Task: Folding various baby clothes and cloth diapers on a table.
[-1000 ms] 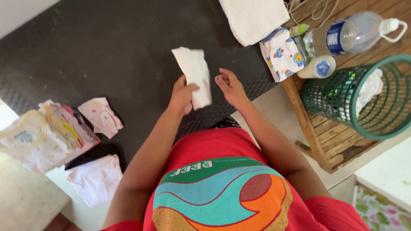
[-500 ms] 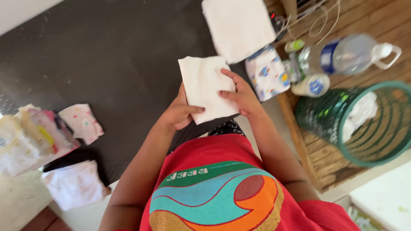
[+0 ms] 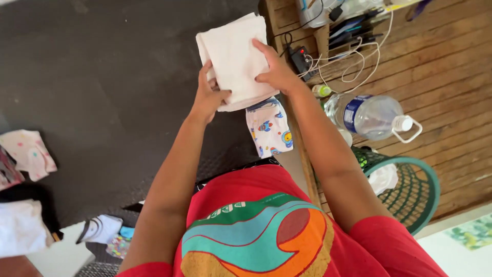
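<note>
A folded white cloth rests on a white stack at the far right edge of a dark mat. My left hand grips the cloth's near left edge. My right hand presses flat on its right side, fingers spread over it. Just below the stack lies a small white diaper with coloured prints.
A wooden pallet floor to the right holds a clear water bottle, cables and a charger, and a green mesh basket with white cloth inside. Small baby clothes lie at the mat's left edge.
Both hands carried the folded white cloth away from my body and set it onto the white stack. The view shifted up and to the right.
</note>
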